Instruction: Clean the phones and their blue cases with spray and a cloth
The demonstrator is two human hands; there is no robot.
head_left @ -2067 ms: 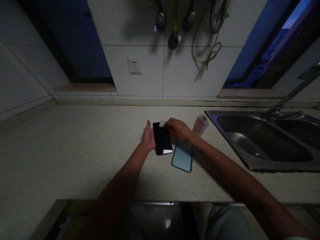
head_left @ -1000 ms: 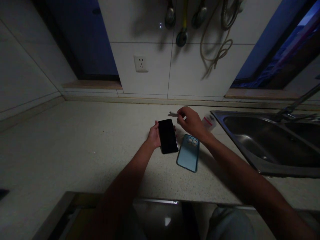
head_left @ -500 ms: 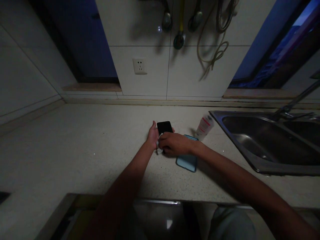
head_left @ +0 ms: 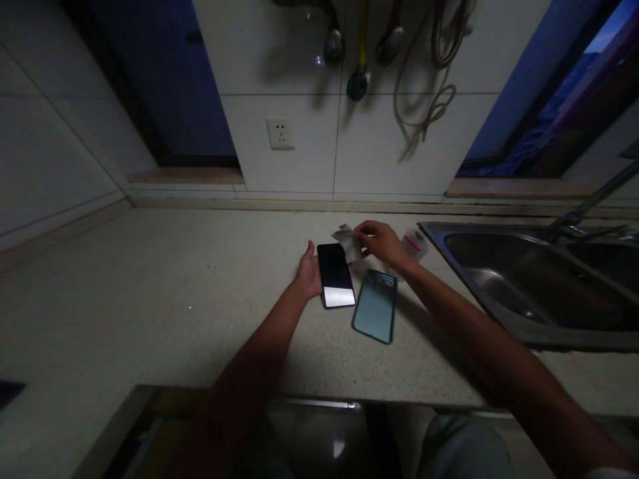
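A black smartphone lies screen up in my left hand, whose thumb shows along the phone's left side; the fingers beneath are mostly hidden. Light reflects off the lower part of the screen. My right hand pinches a thin, crumpled pale wipe at the phone's upper right corner. Just right of the phone, a light-blue phone case rests on the counter, its camera cutouts at the far end. Behind my right wrist stands a clear bottle with a red band, partly covered.
A stainless steel sink with a faucet is set into the speckled pale counter on the right. On the tiled wall are a power socket, pipe valves and a looped cord. The counter's front edge is close to me.
My right hand has moved away and to the right with the wipe, off the lower part of the phone. More of the screen and the blue case now shows, while the bottle is more covered.
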